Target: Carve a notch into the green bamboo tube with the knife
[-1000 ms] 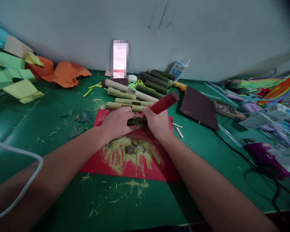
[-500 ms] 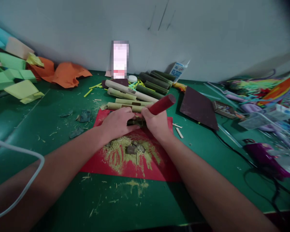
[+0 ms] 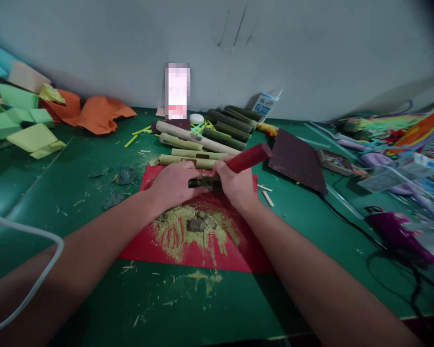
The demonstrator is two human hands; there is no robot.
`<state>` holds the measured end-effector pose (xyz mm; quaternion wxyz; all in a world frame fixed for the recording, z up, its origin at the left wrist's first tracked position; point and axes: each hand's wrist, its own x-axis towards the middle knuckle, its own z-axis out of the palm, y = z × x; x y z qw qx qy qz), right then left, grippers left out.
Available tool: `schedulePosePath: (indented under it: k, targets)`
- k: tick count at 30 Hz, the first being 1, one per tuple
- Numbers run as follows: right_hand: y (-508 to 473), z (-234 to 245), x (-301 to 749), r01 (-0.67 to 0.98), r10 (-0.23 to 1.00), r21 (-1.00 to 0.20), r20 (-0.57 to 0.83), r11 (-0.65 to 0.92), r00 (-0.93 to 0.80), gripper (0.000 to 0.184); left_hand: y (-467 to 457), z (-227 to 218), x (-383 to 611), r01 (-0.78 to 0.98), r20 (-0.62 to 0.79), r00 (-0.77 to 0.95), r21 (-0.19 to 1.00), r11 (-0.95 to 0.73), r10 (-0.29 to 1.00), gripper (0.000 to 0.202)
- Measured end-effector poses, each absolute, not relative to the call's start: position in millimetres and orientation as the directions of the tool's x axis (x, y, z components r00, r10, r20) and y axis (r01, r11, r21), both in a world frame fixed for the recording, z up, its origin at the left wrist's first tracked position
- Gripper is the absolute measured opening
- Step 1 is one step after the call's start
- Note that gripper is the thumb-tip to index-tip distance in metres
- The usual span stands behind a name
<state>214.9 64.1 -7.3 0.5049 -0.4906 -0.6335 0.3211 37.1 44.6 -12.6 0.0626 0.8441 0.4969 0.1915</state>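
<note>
A thick red-handled tool point(image 3: 251, 157) is in the grip of my right hand point(image 3: 237, 187), its handle slanting up to the right. The blade end is hidden by my fingers. My left hand point(image 3: 174, 184) is wrapped around a dark green bamboo tube point(image 3: 199, 183), which lies crosswise between both hands. The tool's hidden end meets the tube close to my right thumb. Beneath is a red sheet point(image 3: 141, 251), strewn with yellowish bamboo shavings point(image 3: 179, 236) and a few dark chips point(image 3: 196, 225).
Behind my hands lie several bamboo tubes point(image 3: 188, 161), some with cut notches. A phone point(image 3: 178, 91) leans on the wall. To the right are a dark brown board point(image 3: 296, 161), a purple device point(image 3: 401, 231) with cables and craft strips. Coloured paper point(image 3: 104, 113) is at left; a white cable point(image 3: 39, 231) crosses my left forearm.
The red handle has tipped lower and shifted slightly right along with my right hand. My left hand keeps its hold on the bamboo tube.
</note>
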Motion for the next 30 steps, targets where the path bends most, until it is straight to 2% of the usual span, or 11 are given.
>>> schedulePosePath:
  k: [5, 10, 15, 20, 25, 30]
  targets:
    - [64.0, -6.1, 213.4, 0.340, 0.948, -0.887, 0.313, 0.312, -0.055, 0.023, 47.8, -16.6, 33.9, 0.789, 0.335, 0.499, 0.207, -0.579, 0.799, 0.039]
    - [62.5, -4.0, 211.4, 0.320, 0.950, -0.896, 0.302, 0.309, -0.072, 0.020, 47.9, -17.4, 33.6, 0.768, 0.347, 0.500, 0.246, -0.591, 0.793, 0.037]
    - [61.0, -3.6, 212.8, 0.329, 0.965, -0.910, 0.215, 0.253, -0.146, 0.019, 48.8, -16.5, 34.0, 0.774, 0.336, 0.483, 0.269, -0.573, 0.809, 0.032]
    - [63.8, -4.6, 214.7, 0.315, 0.951, -0.899, 0.308, 0.304, -0.037, 0.021, 49.9, -15.1, 33.7, 0.782, 0.341, 0.470, 0.267, -0.563, 0.814, 0.034]
    - [65.5, -4.3, 214.3, 0.351, 0.955, -0.889, 0.290, 0.294, -0.064, 0.025, 48.4, -13.9, 34.9, 0.797, 0.327, 0.461, 0.256, -0.547, 0.825, 0.034]
    - [64.5, -3.7, 213.9, 0.315, 0.954, -0.901, 0.286, 0.300, -0.092, 0.023, 47.1, -12.5, 36.1, 0.815, 0.295, 0.453, 0.246, -0.525, 0.842, 0.040]
